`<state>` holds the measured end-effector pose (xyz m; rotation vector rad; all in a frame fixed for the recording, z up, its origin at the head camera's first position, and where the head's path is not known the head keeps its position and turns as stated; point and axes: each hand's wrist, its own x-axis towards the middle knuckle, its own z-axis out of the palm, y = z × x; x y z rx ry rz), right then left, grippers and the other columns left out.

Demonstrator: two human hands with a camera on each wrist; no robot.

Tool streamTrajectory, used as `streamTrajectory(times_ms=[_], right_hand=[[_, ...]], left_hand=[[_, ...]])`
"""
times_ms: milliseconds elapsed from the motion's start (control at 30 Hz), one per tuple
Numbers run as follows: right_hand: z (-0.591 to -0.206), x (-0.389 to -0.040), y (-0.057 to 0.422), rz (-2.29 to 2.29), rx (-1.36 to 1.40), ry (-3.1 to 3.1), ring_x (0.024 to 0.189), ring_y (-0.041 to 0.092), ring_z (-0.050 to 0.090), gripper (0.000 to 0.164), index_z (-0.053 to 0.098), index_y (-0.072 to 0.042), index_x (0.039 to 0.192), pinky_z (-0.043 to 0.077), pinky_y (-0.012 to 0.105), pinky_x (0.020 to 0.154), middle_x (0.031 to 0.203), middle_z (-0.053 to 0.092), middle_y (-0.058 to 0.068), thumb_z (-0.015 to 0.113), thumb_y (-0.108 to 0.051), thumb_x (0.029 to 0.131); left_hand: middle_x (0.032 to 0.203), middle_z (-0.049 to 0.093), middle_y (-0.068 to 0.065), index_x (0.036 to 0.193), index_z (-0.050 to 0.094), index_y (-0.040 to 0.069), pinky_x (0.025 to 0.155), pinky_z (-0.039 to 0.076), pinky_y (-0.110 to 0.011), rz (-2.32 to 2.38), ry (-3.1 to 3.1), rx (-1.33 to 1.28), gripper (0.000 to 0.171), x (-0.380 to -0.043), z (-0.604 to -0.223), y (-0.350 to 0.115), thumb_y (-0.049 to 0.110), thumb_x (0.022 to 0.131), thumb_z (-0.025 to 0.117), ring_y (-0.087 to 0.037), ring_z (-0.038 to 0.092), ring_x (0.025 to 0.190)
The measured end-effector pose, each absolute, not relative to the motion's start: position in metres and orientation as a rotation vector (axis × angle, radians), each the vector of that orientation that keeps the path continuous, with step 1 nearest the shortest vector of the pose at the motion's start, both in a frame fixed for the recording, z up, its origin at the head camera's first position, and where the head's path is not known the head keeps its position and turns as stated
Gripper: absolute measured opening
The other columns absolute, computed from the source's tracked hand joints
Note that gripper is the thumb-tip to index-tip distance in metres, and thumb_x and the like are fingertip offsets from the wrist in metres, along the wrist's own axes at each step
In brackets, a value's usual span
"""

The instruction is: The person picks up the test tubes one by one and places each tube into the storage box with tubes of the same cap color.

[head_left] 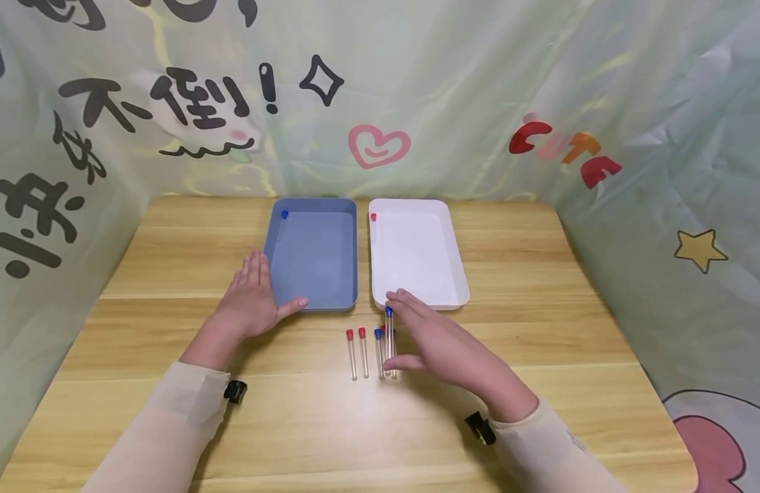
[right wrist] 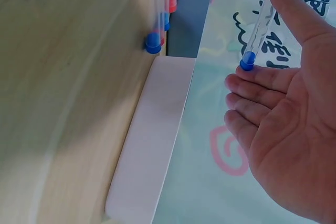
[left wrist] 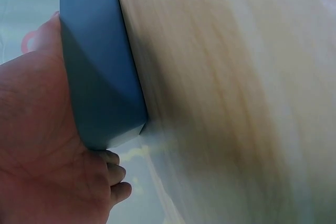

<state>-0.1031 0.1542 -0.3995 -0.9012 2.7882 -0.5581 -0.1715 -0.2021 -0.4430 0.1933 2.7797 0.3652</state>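
Note:
My right hand point(head_left: 444, 342) holds a clear test tube with a blue cap point(right wrist: 260, 32) lengthwise, pinched between thumb and index fingertip, the cap at the index finger. It hovers over several capped tubes on the table, partly hiding some. Two red-capped tubes point(head_left: 363, 352) lie left of a blue-capped tube point(head_left: 379, 355). My left hand point(head_left: 247, 298) rests against the near-left corner of the blue tray point(head_left: 312, 307), fingers straight along its side and thumb on the near edge. A blue cap point(head_left: 285, 214) shows in that tray; its tube is faint.
Right of the blue tray stands a white tray point(head_left: 420, 260), with a red cap point(head_left: 374, 217) at its far-left corner. Both trays sit near the back of the wooden table point(head_left: 331, 438). A printed curtain point(head_left: 466, 103) hangs behind and at both sides.

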Motion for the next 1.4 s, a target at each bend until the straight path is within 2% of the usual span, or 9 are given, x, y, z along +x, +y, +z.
streamTrajectory(times_ms=[400,700,900,1400], right_hand=[[-0.4,-0.117,0.139,-0.534,-0.977,2.808,0.166,0.033,0.035,0.099,0.045,0.001,0.162,0.035,0.048,0.134,0.174,0.043,0.014,0.085,-0.054,0.091],[-0.4,-0.124,0.128,-0.54,-0.951,2.783,0.168,0.028,0.031,0.101,0.042,-0.003,0.165,0.035,0.046,0.134,0.176,0.04,0.01,0.084,-0.057,0.091],[-0.398,-0.129,0.118,-0.535,-0.992,2.772,0.169,0.028,0.029,0.099,0.041,-0.002,0.166,0.034,0.045,0.135,0.176,0.038,0.011,0.081,-0.056,0.093],[-0.4,-0.145,0.103,-0.577,-1.026,2.761,0.168,0.029,0.032,0.101,0.04,-0.003,0.166,0.035,0.045,0.134,0.175,0.041,0.01,0.084,-0.055,0.092]], left_hand=[[0.174,-0.022,-0.036,0.165,-0.013,-0.015,0.137,0.001,-0.067,0.364,2.787,0.196,0.126,-0.171,-0.444,-0.204,0.08,0.103,0.042,-0.056,-0.012,0.166],[0.174,-0.022,-0.036,0.164,-0.013,-0.015,0.137,0.001,-0.067,0.377,2.785,0.192,0.126,-0.171,-0.445,-0.204,0.079,0.103,0.044,-0.056,-0.013,0.166],[0.174,-0.023,-0.035,0.165,-0.013,-0.015,0.137,0.001,-0.066,0.369,2.789,0.196,0.126,-0.171,-0.444,-0.203,0.08,0.103,0.042,-0.056,-0.012,0.166],[0.176,-0.02,-0.035,0.165,-0.012,-0.015,0.137,0.003,-0.066,0.376,2.801,0.203,0.126,-0.171,-0.445,-0.205,0.08,0.103,0.044,-0.056,-0.011,0.166]])
